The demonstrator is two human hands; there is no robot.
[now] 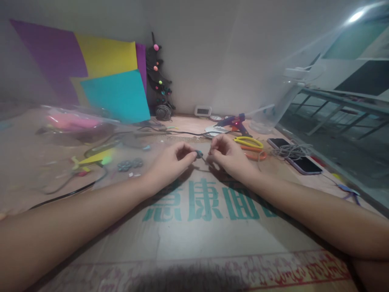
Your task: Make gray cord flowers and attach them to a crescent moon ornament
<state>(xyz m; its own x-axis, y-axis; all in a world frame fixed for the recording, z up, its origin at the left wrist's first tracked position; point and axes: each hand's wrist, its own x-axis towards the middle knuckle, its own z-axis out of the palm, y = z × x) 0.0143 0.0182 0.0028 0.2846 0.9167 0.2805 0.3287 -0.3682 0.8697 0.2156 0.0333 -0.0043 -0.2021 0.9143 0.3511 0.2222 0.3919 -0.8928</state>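
Note:
Over the middle of the cardboard sheet, my left hand pinches a small dark teal piece between thumb and fingertips. A thin dark wire-like strand runs from that piece towards my right hand. The fingers of my right hand are pressed together close by, apart from my left hand. What lies in their pinch is too small and blurred to make out. To the left of my left hand, grey-teal flower-shaped pieces lie on the table.
Yellow-handled and orange-handled tools lie beyond my right wrist. Behind them stands a blue glue gun. Two phones with a tangled grey cable lie right, near a clear plastic jug. Leftward are a pink bag and a black cord.

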